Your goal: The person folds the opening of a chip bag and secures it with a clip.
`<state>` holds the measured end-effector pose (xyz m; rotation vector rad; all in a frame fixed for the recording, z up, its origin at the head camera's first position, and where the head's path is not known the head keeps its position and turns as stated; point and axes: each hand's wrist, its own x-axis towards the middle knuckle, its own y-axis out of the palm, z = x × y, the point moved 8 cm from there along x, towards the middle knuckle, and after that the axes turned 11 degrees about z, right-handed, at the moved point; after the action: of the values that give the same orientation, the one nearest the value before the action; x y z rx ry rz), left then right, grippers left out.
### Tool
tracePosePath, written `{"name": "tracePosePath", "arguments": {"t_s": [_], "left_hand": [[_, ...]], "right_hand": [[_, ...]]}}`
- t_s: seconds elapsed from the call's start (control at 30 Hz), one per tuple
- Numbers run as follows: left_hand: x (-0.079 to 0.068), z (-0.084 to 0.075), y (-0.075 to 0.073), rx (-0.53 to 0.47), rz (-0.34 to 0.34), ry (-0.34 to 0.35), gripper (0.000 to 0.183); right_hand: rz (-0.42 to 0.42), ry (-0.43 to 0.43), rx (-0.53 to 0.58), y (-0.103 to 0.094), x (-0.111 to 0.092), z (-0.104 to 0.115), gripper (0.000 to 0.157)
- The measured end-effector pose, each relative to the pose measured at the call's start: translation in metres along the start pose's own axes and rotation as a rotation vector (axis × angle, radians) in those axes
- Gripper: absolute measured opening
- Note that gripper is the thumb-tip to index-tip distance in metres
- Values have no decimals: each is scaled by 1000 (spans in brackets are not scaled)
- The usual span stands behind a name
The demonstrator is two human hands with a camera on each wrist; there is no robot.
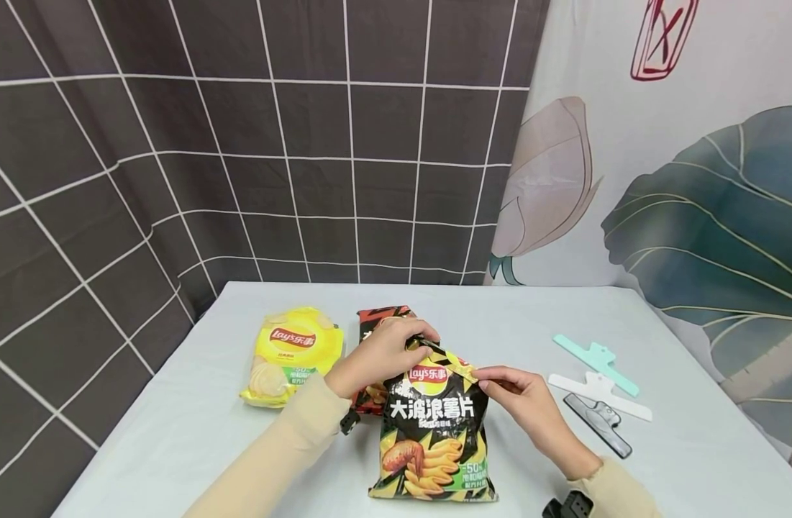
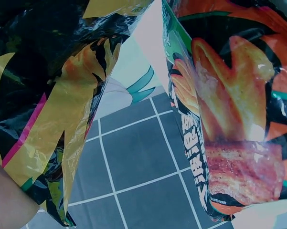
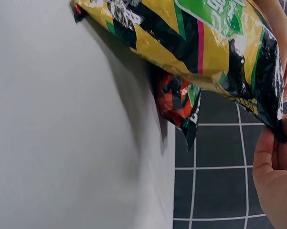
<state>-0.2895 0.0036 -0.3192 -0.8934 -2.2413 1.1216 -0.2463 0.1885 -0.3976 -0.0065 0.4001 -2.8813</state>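
A black and yellow potato chip bag (image 1: 434, 432) with a chicken wing and chips printed on it is at the front middle of the table. My left hand (image 1: 385, 352) grips its top edge near the left corner, the fingers reaching over behind it. At the top right corner, my right hand (image 1: 528, 403) pinches the bag's edge between thumb and fingers; this pinch also shows in the right wrist view, on the corner (image 3: 279, 136). The top edge looks folded over toward the front. A red and black chip bag (image 2: 239, 119) is just behind, partly hidden by the black bag and my left hand.
A yellow chip bag (image 1: 292, 360) lies at the left on the white-covered table (image 1: 195, 432). Three sealing clips lie at the right: mint (image 1: 596, 357), white (image 1: 599, 394) and dark grey (image 1: 596, 423). A dark gridded curtain (image 1: 305, 180) hangs behind the table.
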Motion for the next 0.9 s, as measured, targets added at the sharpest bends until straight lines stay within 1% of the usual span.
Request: {"name": "tracePosePath", "arguments": {"t_s": [0.2,0.3,0.37,0.57,0.7,0.8,0.9], "left_hand": [[-1,-2,0,18,-2,19,16],[-2,-2,0,16,4,14,16],[-2,-1,1,13,8,7,16],[-2,-2,1,6,8,16,16],[-2,-2,1,10,4,20,16],[-2,-2,1,10,3,13,15],[-2,-2,1,5,4,11,15]], "right_hand": [[27,-69,-114,-5,0,8,25],[15,-113,-161,-12,0,13,25],[-1,-143,-212,-19,0,17,25],[-90,-224,-436,-50,3,26,25],[-138,-268,-562,-72,6,28,27],[-157,-264,-643,-88,9,27,28],[-156,-225,-701,-103,11,25,31]]}}
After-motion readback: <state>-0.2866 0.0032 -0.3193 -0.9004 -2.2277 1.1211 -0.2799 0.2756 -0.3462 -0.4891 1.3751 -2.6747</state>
